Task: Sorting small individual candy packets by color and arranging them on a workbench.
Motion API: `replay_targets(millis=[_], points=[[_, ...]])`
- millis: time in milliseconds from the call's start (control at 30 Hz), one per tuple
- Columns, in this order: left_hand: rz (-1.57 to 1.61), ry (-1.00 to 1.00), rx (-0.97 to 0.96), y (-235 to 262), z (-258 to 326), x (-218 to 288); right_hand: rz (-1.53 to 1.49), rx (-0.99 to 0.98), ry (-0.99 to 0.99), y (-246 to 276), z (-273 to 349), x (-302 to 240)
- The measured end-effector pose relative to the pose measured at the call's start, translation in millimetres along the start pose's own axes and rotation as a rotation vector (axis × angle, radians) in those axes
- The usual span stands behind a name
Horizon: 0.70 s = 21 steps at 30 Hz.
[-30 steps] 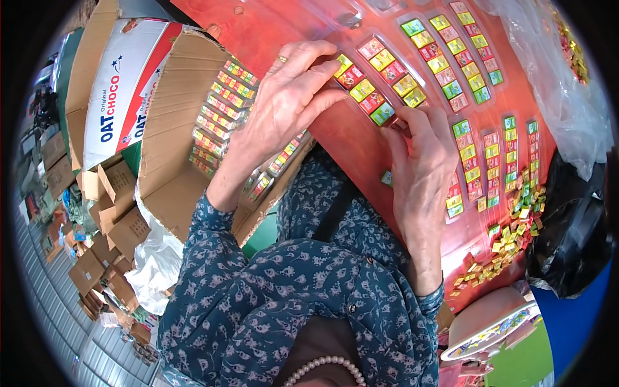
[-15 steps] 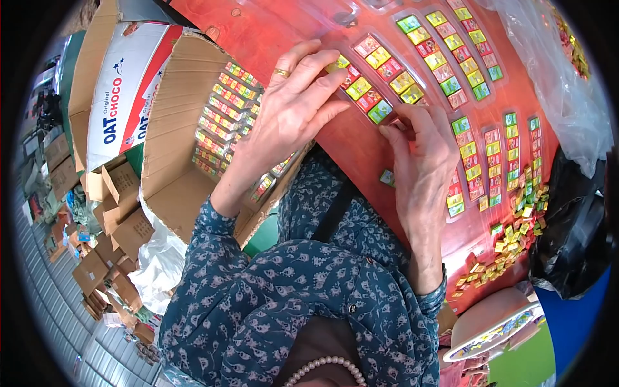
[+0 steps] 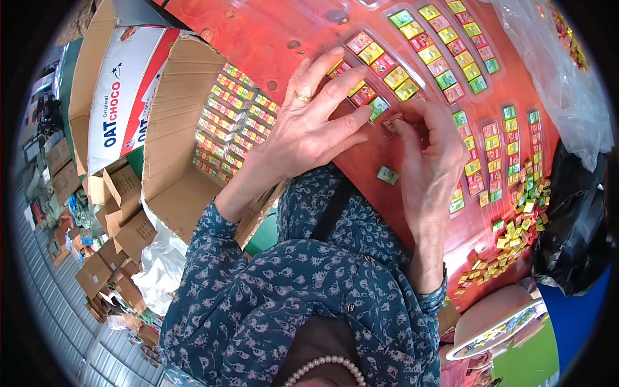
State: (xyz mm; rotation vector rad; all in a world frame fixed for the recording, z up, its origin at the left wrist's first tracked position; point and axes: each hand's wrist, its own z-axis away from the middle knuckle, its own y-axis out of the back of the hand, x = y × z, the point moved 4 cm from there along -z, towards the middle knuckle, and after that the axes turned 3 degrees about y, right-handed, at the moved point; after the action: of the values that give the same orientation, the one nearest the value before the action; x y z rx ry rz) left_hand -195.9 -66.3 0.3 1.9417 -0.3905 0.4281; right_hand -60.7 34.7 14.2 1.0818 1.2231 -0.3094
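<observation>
My left hand [image 3: 319,126], a ring on one finger, spreads over a clear plastic tray strip filled with small coloured packets [image 3: 363,97]; its fingers are apart and rest along that row. At the row's near end, the thumb and fingertips of my right hand [image 3: 431,151] are pinched on a small pale-red packet [image 3: 389,124], partly hidden by the fingers. Just left of my right wrist, a loose green packet [image 3: 387,175] lies on the red table [image 3: 242,35]. Beyond my hands is another filled strip [image 3: 384,64].
More filled strips [image 3: 423,48] stretch across the table's far and right side. A heap of loose packets [image 3: 509,245] lies at right, beside a black plastic bag [image 3: 574,226]. Clear plastic sheeting [image 3: 554,77] hangs beyond. At left, an open cardboard box [image 3: 174,109] holds stacked filled strips.
My left hand has shifted right and nearer along the row. My right hand has drawn slightly back toward me, and the loose green packet shows more fully.
</observation>
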Motion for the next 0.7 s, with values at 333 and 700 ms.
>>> replay_targets(millis=[333, 700], points=[[-0.018, 0.011, -0.095, -1.9, -2.4, 10.2, -0.005, 0.127, 0.023, 11.4, -3.8, -4.7], [-0.073, 0.033, 0.121, 5.0, 4.1, -2.1, 0.035, 0.061, 0.151, -15.8, -11.1, -5.3]])
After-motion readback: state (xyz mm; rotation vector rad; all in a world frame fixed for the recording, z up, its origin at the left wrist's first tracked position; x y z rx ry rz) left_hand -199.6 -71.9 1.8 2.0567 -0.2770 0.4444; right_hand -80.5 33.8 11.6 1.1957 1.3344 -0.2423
